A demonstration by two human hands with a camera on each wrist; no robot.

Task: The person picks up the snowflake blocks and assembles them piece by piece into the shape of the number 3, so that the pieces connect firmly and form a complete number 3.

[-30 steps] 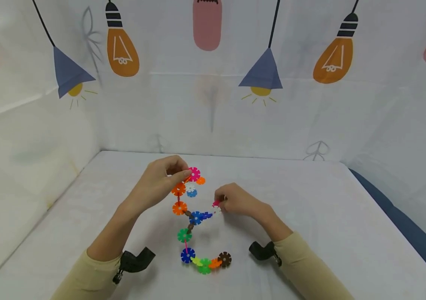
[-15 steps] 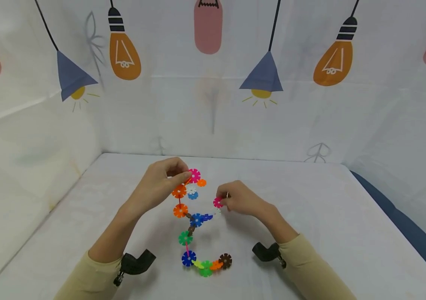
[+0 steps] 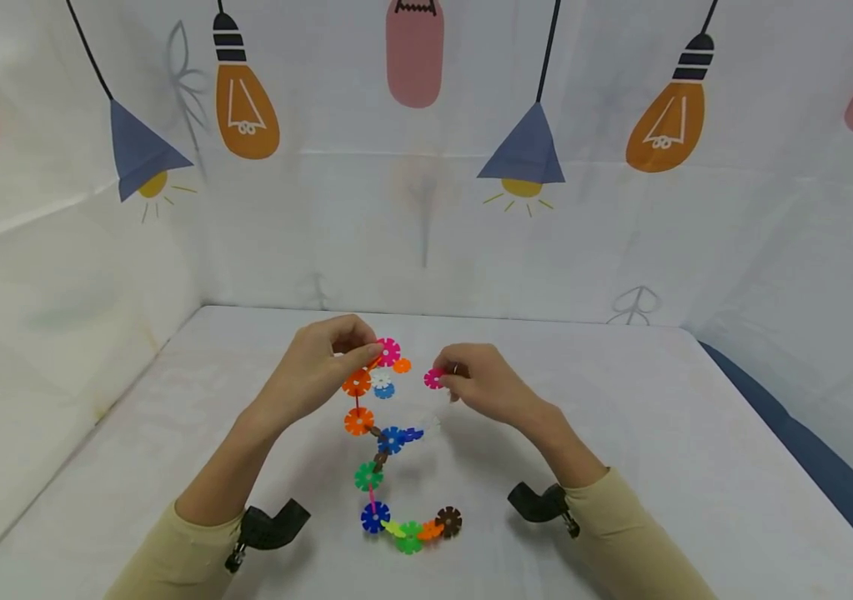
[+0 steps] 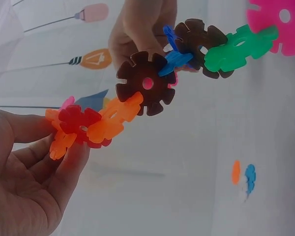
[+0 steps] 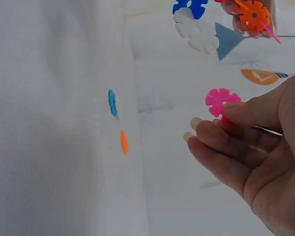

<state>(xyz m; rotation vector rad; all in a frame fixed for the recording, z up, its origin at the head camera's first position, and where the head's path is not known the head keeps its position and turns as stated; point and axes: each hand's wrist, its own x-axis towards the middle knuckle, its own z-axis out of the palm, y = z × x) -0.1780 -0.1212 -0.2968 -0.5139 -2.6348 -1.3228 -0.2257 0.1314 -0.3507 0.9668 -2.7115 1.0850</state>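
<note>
A chain of slotted plastic snowflake discs (image 3: 358,421) in many colours hangs from my left hand (image 3: 321,362), which pinches its upper end between thumb and fingers. In the left wrist view those fingertips hold orange and red discs (image 4: 78,118). A short branch of blue discs (image 3: 412,434) juts right from the chain's middle and ends in clear or whitish discs (image 5: 194,29). My right hand (image 3: 489,383) pinches a single pink snowflake disc (image 5: 220,102) by its edge, apart from the chain. The chain's lower end curves right to a brown disc (image 3: 449,521).
Loose on the white table (image 3: 621,467), behind the chain, lie an orange disc (image 3: 402,365), a white disc (image 3: 380,379) and a blue disc (image 3: 384,391). A white sheet printed with lamps and bulbs (image 3: 426,225) stands at the back.
My right hand has lifted the pink disc up and away from the whitish end of the side branch. The left hand and the chain have stayed nearly still.
</note>
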